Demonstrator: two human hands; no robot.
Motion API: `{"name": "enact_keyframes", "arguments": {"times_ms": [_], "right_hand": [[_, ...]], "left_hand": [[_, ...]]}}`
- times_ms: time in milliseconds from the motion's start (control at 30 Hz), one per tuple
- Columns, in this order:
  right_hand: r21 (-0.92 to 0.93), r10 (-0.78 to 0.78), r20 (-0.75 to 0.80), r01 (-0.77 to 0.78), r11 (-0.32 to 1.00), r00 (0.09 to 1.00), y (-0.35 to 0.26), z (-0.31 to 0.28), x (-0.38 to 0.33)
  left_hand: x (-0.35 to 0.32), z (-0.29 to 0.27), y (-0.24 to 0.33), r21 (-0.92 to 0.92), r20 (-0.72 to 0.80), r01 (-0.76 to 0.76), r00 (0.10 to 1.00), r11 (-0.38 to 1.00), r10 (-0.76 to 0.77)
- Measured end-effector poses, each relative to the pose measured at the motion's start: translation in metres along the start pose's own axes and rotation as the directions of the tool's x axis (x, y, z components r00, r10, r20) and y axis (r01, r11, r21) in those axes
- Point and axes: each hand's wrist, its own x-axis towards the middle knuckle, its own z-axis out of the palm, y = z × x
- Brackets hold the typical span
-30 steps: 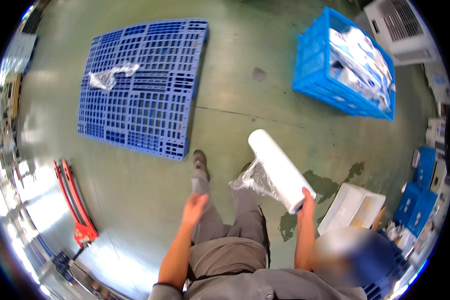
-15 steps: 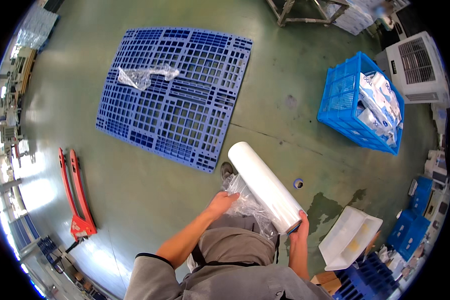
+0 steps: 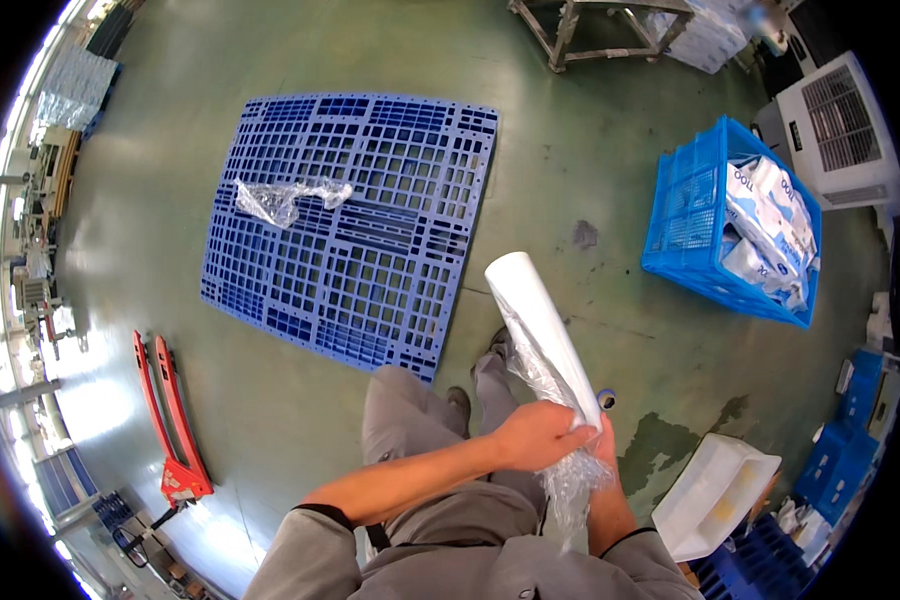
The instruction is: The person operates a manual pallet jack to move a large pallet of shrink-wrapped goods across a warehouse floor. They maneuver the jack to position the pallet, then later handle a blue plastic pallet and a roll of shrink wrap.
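Observation:
A long white roll of clear stretch film [image 3: 532, 315] points up and away from me over my legs. My right hand [image 3: 604, 447] grips its near end from below. My left hand [image 3: 536, 434] reaches across and closes on the loose crumpled film [image 3: 574, 482] hanging from the roll's lower part. A blue plastic pallet [image 3: 354, 225] lies flat on the green floor ahead and to the left, with a crumpled piece of clear film [image 3: 282, 198] lying on it.
A blue crate [image 3: 692, 215] holding white bags stands at the right, a white cooling unit [image 3: 842, 128] behind it. A red pallet jack [image 3: 169, 420] lies at lower left. A white tray [image 3: 715, 495] and blue crates [image 3: 845, 440] sit at lower right. A metal frame [image 3: 602, 28] stands at the top.
I have walked closer to the pallet. My left hand swung from my side across to the roll and took hold of the loose film; the roll stays in my right hand.

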Motion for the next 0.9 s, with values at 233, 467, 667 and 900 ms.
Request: {"name": "enact_keyframes", "arguments": {"times_ms": [233,467,667,900], "right_hand": [[0.076,-0.157,-0.046,0.160,0.984,0.987,0.069,0.019,0.158],[0.507,0.056,-0.355,0.142,0.850,0.933,0.145,0.076,0.270],[0.623,0.093,-0.167,0.032,0.781,0.982,0.244,0.077,0.350],[0.514,0.328,-0.403,-0.085,0.853,0.855,0.302,0.034,0.467]], "left_hand": [[0.009,-0.111,-0.036,-0.148,-0.150,0.292,0.938,0.945,-0.313],[-0.014,-0.354,-0.295,-0.430,-0.552,0.470,0.538,0.770,-0.637],[-0.021,-0.451,-0.504,-0.778,-0.628,0.036,-0.021,0.627,-0.778],[0.051,-0.420,-0.650,-0.672,-0.735,0.042,-0.157,0.739,-0.659]]}}
